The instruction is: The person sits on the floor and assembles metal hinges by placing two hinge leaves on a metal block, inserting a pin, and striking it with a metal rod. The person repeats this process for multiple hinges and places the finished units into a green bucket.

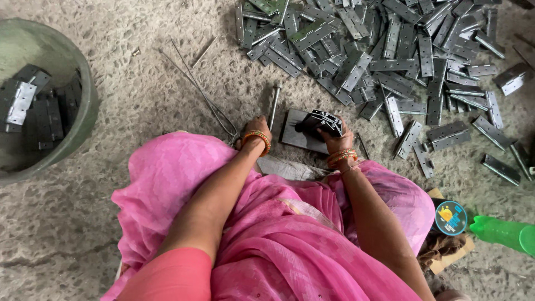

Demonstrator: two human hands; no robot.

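I'm looking straight down over pink cloth at a rough concrete floor; my right hand (336, 138) is clamped round a dark metal hinge (322, 121), fingers wrapped over its top, holding it against the flat dark metal block (298, 132) that lies just in front of my knees; my left hand (255, 129) sits low beside the block's left edge, curled down near a long steel pin (274, 106), and whether it grips anything I cannot tell; thin bent wires (203, 92) trail off to the left; a big heap of grey hinges (384, 50) spreads across the top right; the green tub (83, 111) at far left holds more hinges; a green plastic bottle (504, 233) lies at right.
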